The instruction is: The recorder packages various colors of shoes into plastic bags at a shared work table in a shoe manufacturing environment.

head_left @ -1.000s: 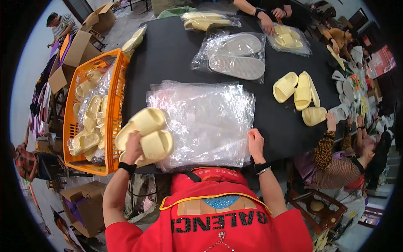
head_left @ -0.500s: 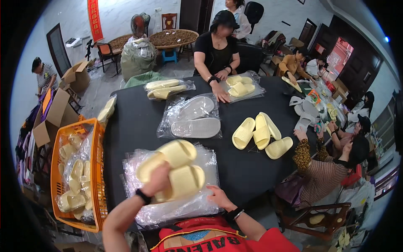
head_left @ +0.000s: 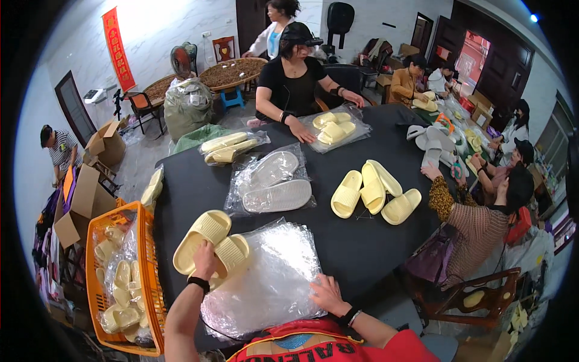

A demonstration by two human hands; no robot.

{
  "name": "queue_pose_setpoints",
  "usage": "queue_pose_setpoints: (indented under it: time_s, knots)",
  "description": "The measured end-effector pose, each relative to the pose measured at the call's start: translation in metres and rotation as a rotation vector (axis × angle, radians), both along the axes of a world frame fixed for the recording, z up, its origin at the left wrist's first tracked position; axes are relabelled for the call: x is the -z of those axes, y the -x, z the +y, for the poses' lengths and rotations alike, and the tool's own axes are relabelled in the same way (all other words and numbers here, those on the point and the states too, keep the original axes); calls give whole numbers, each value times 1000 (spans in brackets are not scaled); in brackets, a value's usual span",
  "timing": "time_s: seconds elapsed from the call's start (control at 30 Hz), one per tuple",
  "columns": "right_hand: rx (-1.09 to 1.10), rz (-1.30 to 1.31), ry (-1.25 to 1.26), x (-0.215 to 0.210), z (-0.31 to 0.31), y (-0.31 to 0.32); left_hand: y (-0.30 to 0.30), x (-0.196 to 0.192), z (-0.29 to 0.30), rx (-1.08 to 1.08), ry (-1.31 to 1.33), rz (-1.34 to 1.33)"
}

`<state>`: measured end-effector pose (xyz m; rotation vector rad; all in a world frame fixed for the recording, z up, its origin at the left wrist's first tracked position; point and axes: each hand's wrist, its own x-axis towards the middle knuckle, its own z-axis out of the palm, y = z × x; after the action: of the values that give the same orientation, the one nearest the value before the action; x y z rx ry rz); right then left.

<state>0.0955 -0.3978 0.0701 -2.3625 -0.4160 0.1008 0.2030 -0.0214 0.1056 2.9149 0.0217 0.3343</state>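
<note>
The left hand point(head_left: 205, 259) is closed around a pair of pale yellow slippers with ribbed straps point(head_left: 204, 230); its fingertips are partly hidden by the straps. The pair is above the left part of a stack of clear, shiny plastic bags point(head_left: 272, 262) and covers some of it; whether they touch, I cannot tell. The right hand point(head_left: 327, 294) lies at the stack's right edge, fingers half bent and slightly apart; I cannot see if it pinches any film. White glare makes single bags difficult to separate. The stack rests on a black, flat surface point(head_left: 350, 256), whose near edge is partly covered by the red, printed garment point(head_left: 301, 342), cut off below.
</note>
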Motion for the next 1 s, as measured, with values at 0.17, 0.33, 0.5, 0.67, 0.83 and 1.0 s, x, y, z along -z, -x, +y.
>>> queue_pose_setpoints:
  time_s: [0.17, 0.33, 0.5, 0.67, 0.83, 1.0]
  knots:
    - [-375, -222, 264, 17, 30, -19, 25, -63, -80, 312, 48, 121]
    - [-308, 722, -936, 164, 43, -22, 81, -11, -129, 447, 50, 389]
    - [-589, 95, 510, 25, 53, -14, 114, 58, -59, 217, 173, 216]
    - [-608, 41, 444, 34, 50, -12, 120, 55, 23, -104, 205, 30]
    - [-529, -20, 322, 47, 52, -25, 90, -39, 7, -148, 265, -42]
    - [-239, -238, 400, 9, 59, -58, 76, -55, -50, 204, 157, 11]
